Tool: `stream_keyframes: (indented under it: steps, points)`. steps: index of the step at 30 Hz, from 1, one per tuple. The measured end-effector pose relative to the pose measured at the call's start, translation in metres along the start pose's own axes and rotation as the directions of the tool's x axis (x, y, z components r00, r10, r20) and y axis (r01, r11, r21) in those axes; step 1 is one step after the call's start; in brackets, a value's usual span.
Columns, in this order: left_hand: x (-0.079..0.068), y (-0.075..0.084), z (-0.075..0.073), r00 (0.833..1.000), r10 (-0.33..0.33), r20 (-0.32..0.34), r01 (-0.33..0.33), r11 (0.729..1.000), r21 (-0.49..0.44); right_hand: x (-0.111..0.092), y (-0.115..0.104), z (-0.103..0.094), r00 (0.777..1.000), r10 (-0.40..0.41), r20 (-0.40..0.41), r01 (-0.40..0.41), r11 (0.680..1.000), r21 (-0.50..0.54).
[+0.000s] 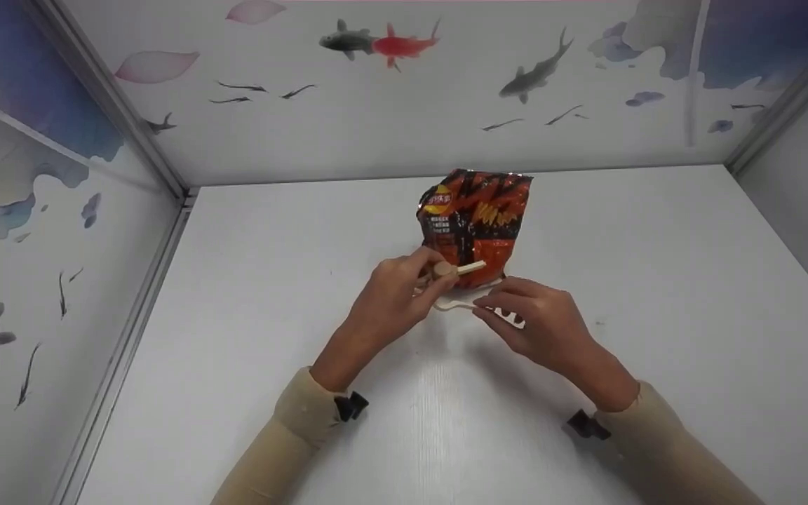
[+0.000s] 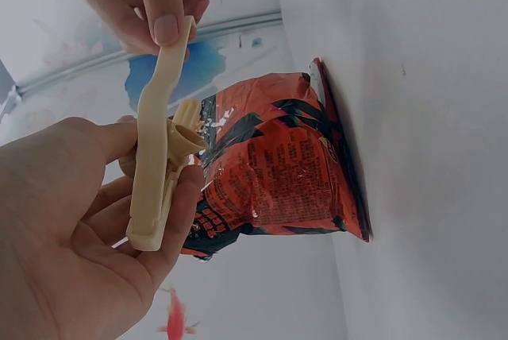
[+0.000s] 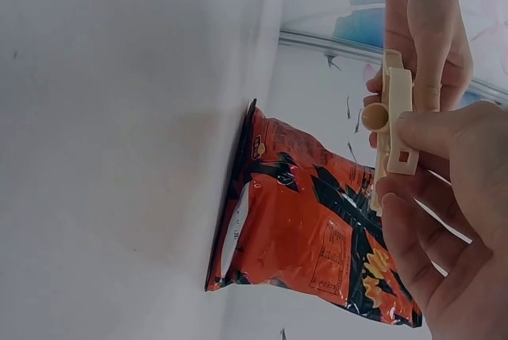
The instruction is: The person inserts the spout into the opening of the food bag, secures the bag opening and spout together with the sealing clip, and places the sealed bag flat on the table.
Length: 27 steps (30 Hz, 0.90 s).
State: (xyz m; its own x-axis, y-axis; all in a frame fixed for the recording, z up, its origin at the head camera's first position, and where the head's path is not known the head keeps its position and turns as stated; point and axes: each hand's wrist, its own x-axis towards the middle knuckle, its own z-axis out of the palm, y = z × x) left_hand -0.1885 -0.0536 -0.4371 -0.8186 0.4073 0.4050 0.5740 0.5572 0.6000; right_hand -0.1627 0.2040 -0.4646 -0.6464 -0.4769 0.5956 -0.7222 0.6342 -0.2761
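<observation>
Your beige sleeves [image 1: 302, 414] are the closest thing to the head camera, coming up from the bottom edge with a small black block [image 1: 352, 406] on the inner side of each cuff. Past the cuffs, both your hands are bare and busy with the same thing: a cream plastic clip [image 2: 151, 149], up in the air in front of the chip bag. Your left hand [image 1: 400, 286] has its fingers curled round the clip, gripping the part with the short round spout [image 2: 187, 140]. Your right hand [image 1: 541, 315] is pinching the far end of the clip's long bar between thumb and fingers. From the right wrist you can spot a little square hole [image 3: 405, 156] near that end. Looks like the two bars are spread apart, not pressed together.

Right behind your hands, the orange and black chip bag [image 1: 477, 210] stands upright on the white desk [image 1: 271, 280], near the back edge. Behind that you've got a pale wall [image 1: 390, 133] printed with grey fish and a red one [image 1: 404, 46], plus pink petals up top.
</observation>
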Motion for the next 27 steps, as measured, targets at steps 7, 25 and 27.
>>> stream_keyframes:
  steps: [7, 25, 27]
  points:
    - [0.002, 0.001, -0.001, 0.998, 0.025, -0.064, -0.02, 0.997, 0.081, 0.001, -0.001, -0.003, 0.999, 0.046, 0.026, -0.047, 0.998, 0.038]
    - [0.001, -0.001, -0.001, 0.996, 0.017, -0.087, -0.022, 0.998, -0.061, -0.003, 0.007, 0.005, 0.953, 0.131, 0.274, -0.144, 0.989, 0.029]
    - [0.002, -0.001, -0.001, 0.995, 0.021, -0.095, -0.026, 0.998, -0.054, -0.004, 0.008, 0.006, 0.947, 0.127, 0.294, -0.137, 0.99, 0.015]
